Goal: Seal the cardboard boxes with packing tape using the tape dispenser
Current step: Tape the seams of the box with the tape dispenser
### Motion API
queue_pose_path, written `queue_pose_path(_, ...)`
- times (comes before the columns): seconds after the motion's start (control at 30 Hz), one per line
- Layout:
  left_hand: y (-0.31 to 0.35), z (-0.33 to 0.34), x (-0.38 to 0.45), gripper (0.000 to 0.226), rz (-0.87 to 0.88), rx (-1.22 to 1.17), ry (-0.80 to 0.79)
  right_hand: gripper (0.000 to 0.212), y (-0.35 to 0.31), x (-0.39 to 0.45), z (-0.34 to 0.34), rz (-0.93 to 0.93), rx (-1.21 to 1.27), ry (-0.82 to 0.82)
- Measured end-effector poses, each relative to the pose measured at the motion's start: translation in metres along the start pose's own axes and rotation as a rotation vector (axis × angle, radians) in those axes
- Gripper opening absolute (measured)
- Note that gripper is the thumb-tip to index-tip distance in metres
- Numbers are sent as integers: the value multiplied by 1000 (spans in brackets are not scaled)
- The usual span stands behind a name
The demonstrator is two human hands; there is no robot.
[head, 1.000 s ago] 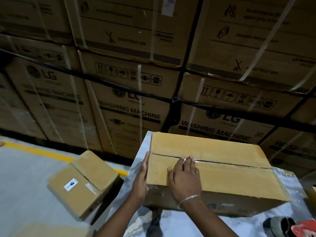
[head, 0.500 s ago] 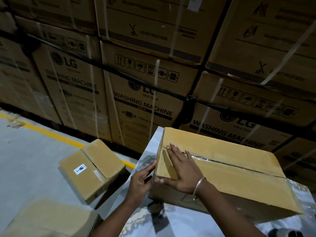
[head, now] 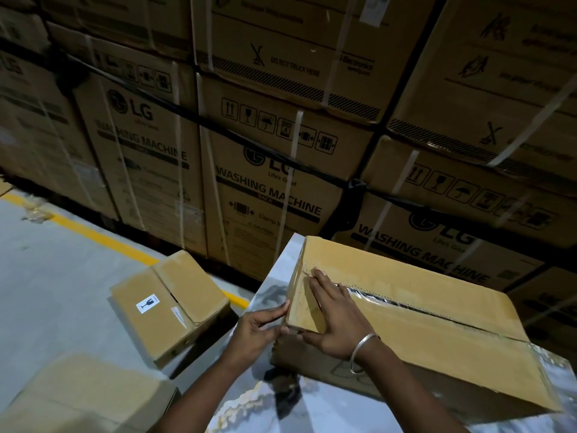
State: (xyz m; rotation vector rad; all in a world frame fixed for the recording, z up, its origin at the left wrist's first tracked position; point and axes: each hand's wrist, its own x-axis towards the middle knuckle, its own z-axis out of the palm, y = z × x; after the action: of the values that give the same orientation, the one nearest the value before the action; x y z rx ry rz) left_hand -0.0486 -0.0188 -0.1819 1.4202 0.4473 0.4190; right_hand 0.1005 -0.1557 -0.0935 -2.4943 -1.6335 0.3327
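Far left, a strip of yellow floor line [head: 93, 234] is running under the wall of stacked washing machine cartons [head: 265, 189]. Next along, a smaller box [head: 168, 304] is lying tilted on the floor beside the table, a fragile sticker [head: 147, 304] showing on its face, its seam looking closed.

Now the action: the left hand [head: 254, 331] is sitting at the near left corner of the cardboard box [head: 437, 332], fingers extended and narrow, fingertips touching the end face right where the tape would fold over. Whether it is pinching a tape tail there, that cannot be told. The right hand [head: 335, 317] is lying flat and spread on the lid, fingers pressing down on the glossy packing tape [head: 406, 303] that is running along the centre seam toward the far right edge. A bangle [head: 362, 351] is riding on that wrist. The box is resting on the marbled table [head: 274, 295], angled across it.

No tape dispenser is showing anywhere.

The risks, as a judgement: the tape end at this corner is looking wrinkled, so a hurried press could be trapping a crease and leaving the tail lifting. And with the box sitting near the table's left edge, a hard sideways push could be sliding it off.
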Motion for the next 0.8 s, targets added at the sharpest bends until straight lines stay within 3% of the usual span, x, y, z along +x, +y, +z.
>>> queue_pose_path(0.1,17,-12,-1,46,60,185,-40,116,-1,0,-1,-4,-5,13)
queue_pose_path(0.23,31,0,5,50,120,380,43,119,-1,1,0,19,-5,17)
queue_pose_path(0.53,66,45,83,61,-119,342,73,123,1,2,1,62,-4,15)
queue_pose_path(0.67,70,52,115,70,-244,302,-24,124,2,3,1,74,5,10)
queue_pose_path(0.8,63,56,122,61,-246,379,-41,125,3,4,1,76,9,12)
